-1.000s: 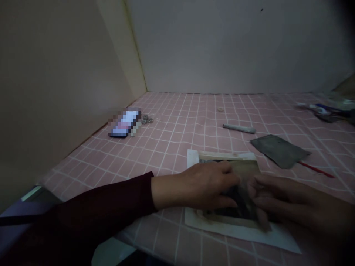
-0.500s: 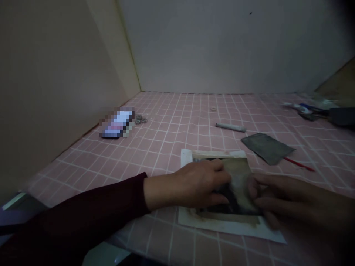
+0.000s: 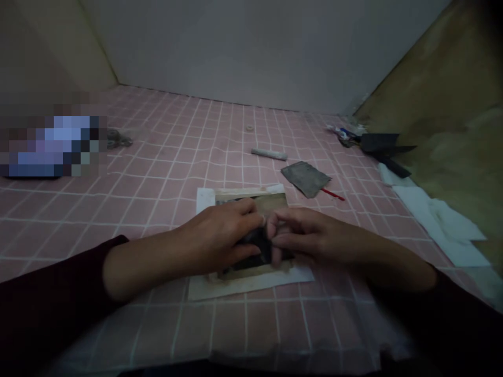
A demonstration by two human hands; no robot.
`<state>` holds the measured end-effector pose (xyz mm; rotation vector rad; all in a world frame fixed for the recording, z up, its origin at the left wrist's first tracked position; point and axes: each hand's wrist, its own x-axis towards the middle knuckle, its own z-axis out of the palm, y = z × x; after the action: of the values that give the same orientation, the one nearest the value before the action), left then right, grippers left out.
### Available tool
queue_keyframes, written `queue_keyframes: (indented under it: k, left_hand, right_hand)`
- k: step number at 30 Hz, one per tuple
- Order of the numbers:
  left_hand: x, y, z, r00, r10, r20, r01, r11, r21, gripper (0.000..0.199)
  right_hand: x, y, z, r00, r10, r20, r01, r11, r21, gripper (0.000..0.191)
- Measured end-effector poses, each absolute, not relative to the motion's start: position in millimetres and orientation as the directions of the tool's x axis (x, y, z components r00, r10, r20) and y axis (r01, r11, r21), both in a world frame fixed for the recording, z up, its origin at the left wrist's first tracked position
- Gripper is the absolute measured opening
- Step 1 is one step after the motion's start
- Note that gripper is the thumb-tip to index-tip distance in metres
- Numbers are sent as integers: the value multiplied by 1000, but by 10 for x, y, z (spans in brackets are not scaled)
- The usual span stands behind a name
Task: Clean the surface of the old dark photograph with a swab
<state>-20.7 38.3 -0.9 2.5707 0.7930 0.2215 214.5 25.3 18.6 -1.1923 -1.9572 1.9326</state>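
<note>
Picture: we see the dark-and-tan picture (image 3: pixel 271 202) lying flat inside the margins of a white sheet (image 3: pixel 205 197), on the pink checked tablecloth (image 3: pixel 165 319), partly hidden under our hands
Left hand: our left hand (image 3: pixel 220 235) lies over the picture's left half; its thumb and index finger stand apart, with dark surface showing between them
Right hand: our right hand (image 3: pixel 314 235) is curled at the picture's right side; its fingertips sit close to the thumb, but we cannot tell whether they pinch anything
Stained margin: brownish marks show along the lower border; if that border is damp or tacky, which we cannot tell, a dragging finger could smear it or lift the surface
Loose paper: nothing visible weighs down the corners; we judge that uneven pressure from our two hands could skew or crease the white sheet
Grey sheet: the grey sheet (image 3: pixel 306 179) lies beyond the picture, with a red stick (image 3: pixel 333 195) poking out; a wide sweep of our right forearm could nudge both
</note>
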Motion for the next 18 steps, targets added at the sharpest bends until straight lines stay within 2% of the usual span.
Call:
queue_keyframes:
  k: [2,7,13,18]
  left_hand:
    - [-209,385,-13,819,573,22,504,-737,450,24]
    - [-201,381,4,821,571,7,511,-741,437,26]
    - [-187,382,18,816,579,3,518,-732,442,20]
    - [-187,382,16,820,572,5,511,-738,441,25]
  right_hand:
    - [2127,255,193,-694,602,-395,422,-105,-901,10]
    - [2194,261,231,-619,610,-494,529,-141,-837,8]
    - [2107,231,273,-695,559,-452,510,-59,-858,5]
    - [2167,234,334,-625,602,-497,604,-31,-797,7]
